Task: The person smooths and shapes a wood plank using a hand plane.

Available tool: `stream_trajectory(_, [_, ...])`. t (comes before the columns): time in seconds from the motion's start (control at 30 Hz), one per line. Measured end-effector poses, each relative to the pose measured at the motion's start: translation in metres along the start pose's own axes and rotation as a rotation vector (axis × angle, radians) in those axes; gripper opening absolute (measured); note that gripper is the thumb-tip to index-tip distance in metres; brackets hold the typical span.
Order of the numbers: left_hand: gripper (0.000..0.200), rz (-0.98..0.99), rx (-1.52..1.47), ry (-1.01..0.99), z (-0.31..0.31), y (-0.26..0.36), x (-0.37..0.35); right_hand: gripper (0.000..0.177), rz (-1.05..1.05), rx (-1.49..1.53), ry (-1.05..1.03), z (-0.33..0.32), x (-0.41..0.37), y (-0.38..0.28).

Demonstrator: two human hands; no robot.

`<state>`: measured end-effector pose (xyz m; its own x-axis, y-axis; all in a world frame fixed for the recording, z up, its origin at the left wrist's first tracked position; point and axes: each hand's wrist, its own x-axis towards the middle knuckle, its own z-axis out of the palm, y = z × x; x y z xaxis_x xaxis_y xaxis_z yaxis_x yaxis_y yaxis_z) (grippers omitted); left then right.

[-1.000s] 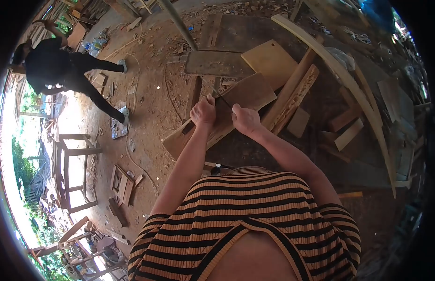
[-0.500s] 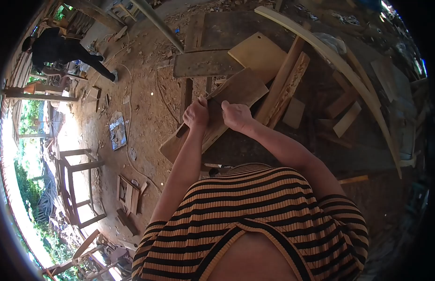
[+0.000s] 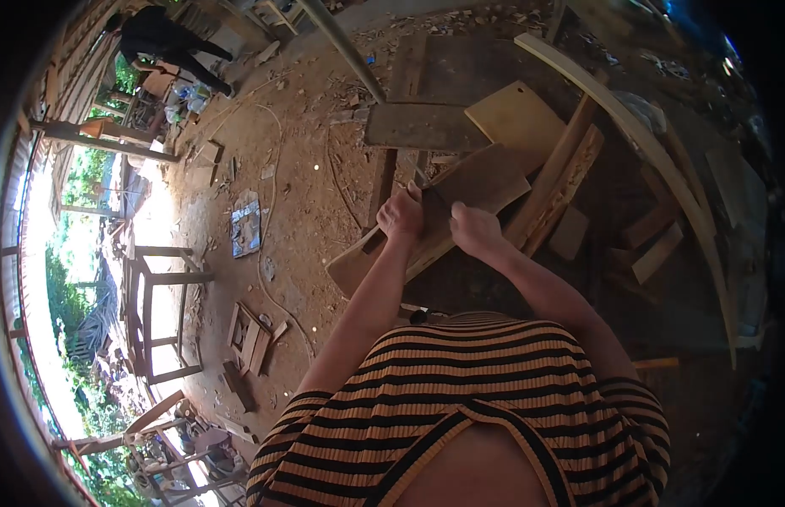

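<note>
Over a wide wooden plank (image 3: pixel 489 182), both hands are closed, a short gap apart. My left hand (image 3: pixel 401 214) is a fist around something thin that juts out past its fingers; the thing is too small to name. My right hand (image 3: pixel 474 228) is also curled tight, with a dark thin line between it and the left hand. What the right fingers hold is hidden. The plank lies slanted, its near end toward the lower left. Beyond it is a dark board (image 3: pixel 426 127).
A light, flat board (image 3: pixel 517 127) and a long curved strip (image 3: pixel 629 127) lie ahead and to the right. A wooden frame (image 3: pixel 168 278) stands at the left. Another person (image 3: pixel 160 38) bends over at the upper left. Wood chips and a cable lie on the ground.
The whole view has shifted, so the hands and plank appear further right and slightly lower. Both hands remain closed over the plank. The other person is more bent over.
</note>
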<state>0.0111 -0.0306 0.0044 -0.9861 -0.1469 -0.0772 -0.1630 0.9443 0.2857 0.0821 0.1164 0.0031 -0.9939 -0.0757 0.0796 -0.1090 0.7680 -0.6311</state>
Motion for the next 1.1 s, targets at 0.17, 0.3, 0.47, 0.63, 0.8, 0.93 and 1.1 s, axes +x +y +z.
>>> stream_trajectory(0.17, [0.055, 0.003, 0.022, -0.017, -0.005, 0.003, -0.002, 0.016, 0.119, 0.046, -0.007, -0.038, -0.036, 0.003])
stream_trajectory(0.3, [0.051, -0.018, -0.011, -0.094, -0.007, 0.002, -0.002, 0.018, 0.193, 0.093, 0.07, -0.034, -0.057, 0.029])
stream_trajectory(0.47, [0.047, 0.072, -0.058, -0.033, -0.004, -0.005, -0.007, 0.022, 0.264, 0.228, 0.066, -0.035, -0.09, 0.039])
stream_trajectory(0.63, [0.043, 0.307, -0.085, -0.137, -0.005, -0.026, -0.002, 0.022, 0.4, 0.31, 0.012, -0.044, -0.126, 0.056])
stream_trajectory(0.8, [0.032, 0.425, -0.051, -0.014, -0.016, -0.021, -0.012, 0.024, 0.506, 0.338, 0.016, -0.054, -0.141, 0.062])
stream_trajectory(0.93, [0.024, 0.541, 0.003, 0.171, -0.03, -0.009, -0.025, 0.024, 0.486, 0.347, 0.051, -0.059, -0.137, 0.054])
stream_trajectory(1.1, [0.015, 0.006, -0.845, -0.032, -0.042, -0.028, 0.008, 0.022, 0.442, 0.361, 0.046, -0.061, -0.139, 0.053])
